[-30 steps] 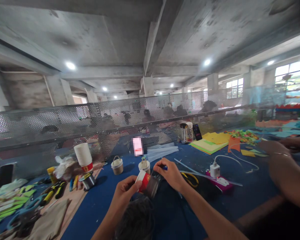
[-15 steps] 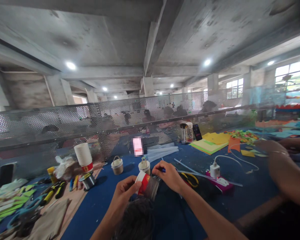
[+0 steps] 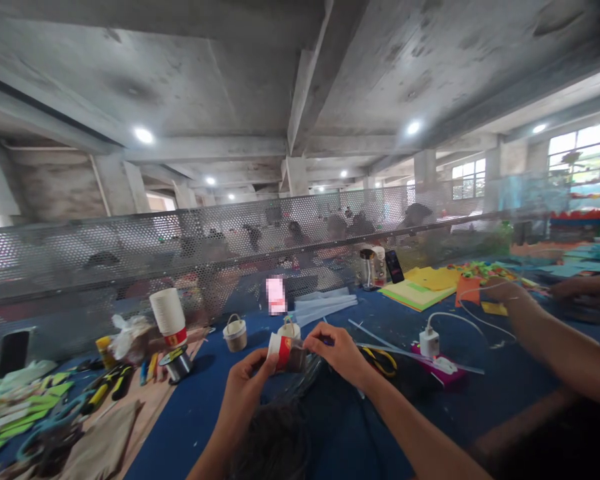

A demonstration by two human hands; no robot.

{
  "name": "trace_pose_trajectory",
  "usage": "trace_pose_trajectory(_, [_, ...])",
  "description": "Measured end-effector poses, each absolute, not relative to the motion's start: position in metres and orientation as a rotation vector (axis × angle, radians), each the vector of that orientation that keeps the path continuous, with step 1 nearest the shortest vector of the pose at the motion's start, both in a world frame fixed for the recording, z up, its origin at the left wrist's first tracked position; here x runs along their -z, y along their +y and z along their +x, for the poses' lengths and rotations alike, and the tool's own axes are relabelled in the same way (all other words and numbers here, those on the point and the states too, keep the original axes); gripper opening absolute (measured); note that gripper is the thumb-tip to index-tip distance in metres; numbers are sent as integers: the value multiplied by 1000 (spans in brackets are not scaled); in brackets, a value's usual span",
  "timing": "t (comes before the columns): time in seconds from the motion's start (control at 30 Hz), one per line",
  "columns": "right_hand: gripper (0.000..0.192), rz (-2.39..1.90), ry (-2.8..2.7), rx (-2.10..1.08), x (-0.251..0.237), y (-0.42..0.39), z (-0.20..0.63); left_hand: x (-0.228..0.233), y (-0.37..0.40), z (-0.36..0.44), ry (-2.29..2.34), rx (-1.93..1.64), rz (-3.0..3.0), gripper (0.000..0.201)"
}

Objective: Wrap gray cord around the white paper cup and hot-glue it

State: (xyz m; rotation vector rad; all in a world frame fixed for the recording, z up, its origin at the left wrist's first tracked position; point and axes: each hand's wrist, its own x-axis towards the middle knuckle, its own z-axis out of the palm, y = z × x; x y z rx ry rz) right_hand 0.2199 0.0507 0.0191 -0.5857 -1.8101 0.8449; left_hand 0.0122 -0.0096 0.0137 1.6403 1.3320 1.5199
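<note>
My left hand [image 3: 245, 387] grips a small paper cup [image 3: 281, 352], white at the rim with a red band, held on its side above the blue table [image 3: 200, 407]. A dark grey strip covers the cup's lower part. My right hand [image 3: 337, 350] pinches that strip at the cup's right side. Just behind the cup stands a small cup basket with a handle [image 3: 289, 329], and another one [image 3: 235, 332] sits to its left. A dark fuzzy bundle [image 3: 273, 443] lies below my hands.
A stack of paper cups [image 3: 167, 317], a tape roll [image 3: 176, 362], pens and green paper scraps lie at left. Yellow-handled scissors [image 3: 380, 360], a white charger [image 3: 429, 341] and yellow sheets [image 3: 423, 283] lie at right. A co-worker's arm [image 3: 550, 340] reaches across. A perforated metal screen [image 3: 130, 253] borders the table.
I have turned the cup more upright and raised it a little, with my right hand shifted onto its side. The co-worker's arm has moved away towards the coloured paper.
</note>
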Motion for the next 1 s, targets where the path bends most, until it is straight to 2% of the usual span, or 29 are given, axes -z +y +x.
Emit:
trace_pose_trajectory(0.2, [32,-596,-1763,-659,-18,55,223,-13,-10,9,1383,-1572,1686,34])
trace_pose_trajectory(0.37, [28,-861,-1736,-513,-6,73,254,-13,-10,8,1488,-1623,1740,33])
trace_pose_trajectory(0.57, [27,-1401,-1862,-286,15,68,306,-9,-8,9,1571,-1694,1714,32])
trace_pose_trajectory(0.8, [20,-1720,-1925,-43,21,52,318,-8,-5,7,1612,-1747,1836,36])
trace_pose_trajectory(1.0, [29,-1775,-1999,-163,20,64,307,-5,-1,4,1577,-1773,1883,35])
